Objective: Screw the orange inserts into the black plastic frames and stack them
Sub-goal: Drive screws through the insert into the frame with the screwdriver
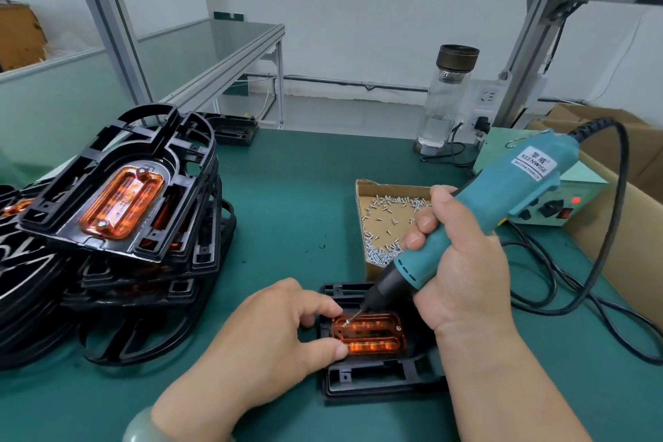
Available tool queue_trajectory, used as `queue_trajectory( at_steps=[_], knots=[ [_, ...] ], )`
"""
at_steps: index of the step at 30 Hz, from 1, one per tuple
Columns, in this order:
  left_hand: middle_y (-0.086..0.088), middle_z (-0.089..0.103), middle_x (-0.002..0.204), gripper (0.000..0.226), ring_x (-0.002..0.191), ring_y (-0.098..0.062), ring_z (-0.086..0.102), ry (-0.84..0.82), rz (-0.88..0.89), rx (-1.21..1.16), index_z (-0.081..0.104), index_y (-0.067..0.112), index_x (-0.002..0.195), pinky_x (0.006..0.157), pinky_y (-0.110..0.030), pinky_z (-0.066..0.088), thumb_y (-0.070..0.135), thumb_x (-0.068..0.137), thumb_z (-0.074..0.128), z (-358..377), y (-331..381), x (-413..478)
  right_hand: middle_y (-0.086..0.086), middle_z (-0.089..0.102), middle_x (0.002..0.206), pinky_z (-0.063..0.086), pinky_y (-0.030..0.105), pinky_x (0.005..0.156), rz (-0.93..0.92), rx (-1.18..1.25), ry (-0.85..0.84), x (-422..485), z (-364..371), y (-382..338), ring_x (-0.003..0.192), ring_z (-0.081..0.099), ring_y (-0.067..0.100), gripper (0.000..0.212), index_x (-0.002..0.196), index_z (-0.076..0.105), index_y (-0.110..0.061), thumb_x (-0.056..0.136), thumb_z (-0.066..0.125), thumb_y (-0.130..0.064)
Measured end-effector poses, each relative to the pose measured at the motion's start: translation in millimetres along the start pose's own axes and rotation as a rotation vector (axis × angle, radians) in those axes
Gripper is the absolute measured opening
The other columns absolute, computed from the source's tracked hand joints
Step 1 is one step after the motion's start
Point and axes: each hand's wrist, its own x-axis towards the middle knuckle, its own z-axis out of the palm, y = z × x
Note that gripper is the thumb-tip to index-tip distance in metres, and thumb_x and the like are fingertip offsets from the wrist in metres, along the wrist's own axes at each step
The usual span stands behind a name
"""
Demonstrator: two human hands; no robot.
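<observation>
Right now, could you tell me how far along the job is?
Done: a tilted stack of black plastic frames with screwed-in orange inserts on the left. In hand: the left hand pinches an orange insert in the black frame while the right hand drives a screw with the teal electric screwdriver. Left: stacking this one.

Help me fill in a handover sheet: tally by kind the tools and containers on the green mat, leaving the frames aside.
Electric screwdriver: 1
Power unit with the red light: 1
Cardboard screw tray: 1
Glass bottle: 1
Total: 4
</observation>
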Motion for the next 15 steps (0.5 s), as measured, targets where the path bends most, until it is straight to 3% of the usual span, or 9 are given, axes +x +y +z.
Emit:
queue_trajectory(
  at_steps=[5, 15],
  knots=[
    [0.019, 0.051, 0.088, 0.036, 0.083, 0.003, 0.051, -0.005, -0.010, -0.009, 0.060, 0.053, 0.104, 0.075, -0.019, 0.044, 0.060, 0.070, 0.070, 0.5, -1.0, -0.2, -0.002, 0.048, 0.056, 0.041, 0.019, 0.045, -0.009, -0.044, -0.064, -2.0, 1.9, 1.9, 0.043, 0.045, 0.012, 0.015, 0.065, 0.064, -0.026, 0.078, 0.065, -0.018],
    [0.019, 0.051, 0.086, 0.036, 0.082, 0.003, 0.050, -0.010, 0.001, -0.003, 0.059, 0.054, 0.105, 0.073, -0.016, 0.041, 0.060, 0.070, 0.069, 1.6, -2.5, 0.2, -0.002, 0.048, 0.054, 0.041, 0.020, 0.045, -0.031, -0.064, -0.113, -4.6, 3.2, 2.6, 0.042, 0.045, 0.012, 0.017, 0.066, 0.066, -0.027, 0.079, 0.062, -0.017]
  ],
)
